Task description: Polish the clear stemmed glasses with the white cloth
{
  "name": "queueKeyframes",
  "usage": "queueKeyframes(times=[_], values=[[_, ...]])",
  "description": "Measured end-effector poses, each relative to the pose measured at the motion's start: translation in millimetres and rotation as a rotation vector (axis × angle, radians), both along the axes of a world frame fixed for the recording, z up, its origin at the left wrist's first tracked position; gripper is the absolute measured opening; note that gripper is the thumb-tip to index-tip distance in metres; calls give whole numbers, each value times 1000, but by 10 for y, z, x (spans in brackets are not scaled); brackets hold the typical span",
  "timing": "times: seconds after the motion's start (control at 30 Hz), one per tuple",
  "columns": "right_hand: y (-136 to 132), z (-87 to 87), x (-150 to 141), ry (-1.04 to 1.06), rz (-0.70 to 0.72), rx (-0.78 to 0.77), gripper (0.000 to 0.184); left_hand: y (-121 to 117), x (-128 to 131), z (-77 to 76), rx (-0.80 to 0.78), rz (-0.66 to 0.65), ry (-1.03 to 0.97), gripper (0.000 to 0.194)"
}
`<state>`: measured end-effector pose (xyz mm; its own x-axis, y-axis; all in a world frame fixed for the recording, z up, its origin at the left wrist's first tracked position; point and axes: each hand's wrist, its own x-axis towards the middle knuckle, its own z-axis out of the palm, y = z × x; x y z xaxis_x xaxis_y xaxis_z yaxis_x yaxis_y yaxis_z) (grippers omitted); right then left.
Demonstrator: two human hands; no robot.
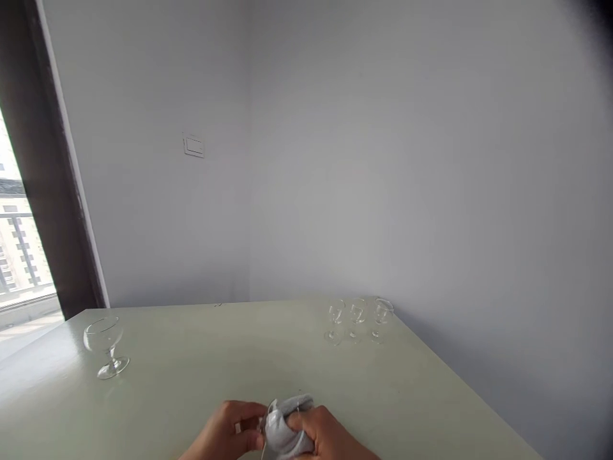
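At the bottom middle of the head view both my hands are together over the pale table (pixel 230 358). My left hand (pixel 230 431) is closed, fingers pinched on the rim or stem of a small clear glass (pixel 266 421). My right hand (pixel 322 434) is closed around a grey-white cloth (pixel 287 421) that is wrapped over and pressed into that glass. Most of the glass is hidden by the cloth and my fingers.
A larger stemmed glass (pixel 105 348) stands upright at the table's left. Three small stemmed glasses (pixel 357 319) stand in a row at the back right near the wall. A window with a dark frame (pixel 43 191) is at far left; the table's right edge runs diagonally.
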<state>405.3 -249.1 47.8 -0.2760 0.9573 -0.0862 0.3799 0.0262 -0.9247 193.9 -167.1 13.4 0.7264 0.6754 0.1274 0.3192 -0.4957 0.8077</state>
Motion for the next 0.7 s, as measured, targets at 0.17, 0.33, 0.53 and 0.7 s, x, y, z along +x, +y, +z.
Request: queueKeyframes(times=[0.17, 0.33, 0.53, 0.7], values=[[-45, 45, 10, -74, -8, -5, 17, -33, -5, 40, -521, -144, -8, 55], [125, -290, -120, 617, -300, -323, 35, -60, 43, 87, 714, 194, 124, 22], [163, -358, -185, 830, -162, -304, 32, -84, 2, 122, 1242, 206, 155, 27], [-88, -207, -50, 193, -317, -140, 56, -35, -3, 66, 690, 63, 163, 25]])
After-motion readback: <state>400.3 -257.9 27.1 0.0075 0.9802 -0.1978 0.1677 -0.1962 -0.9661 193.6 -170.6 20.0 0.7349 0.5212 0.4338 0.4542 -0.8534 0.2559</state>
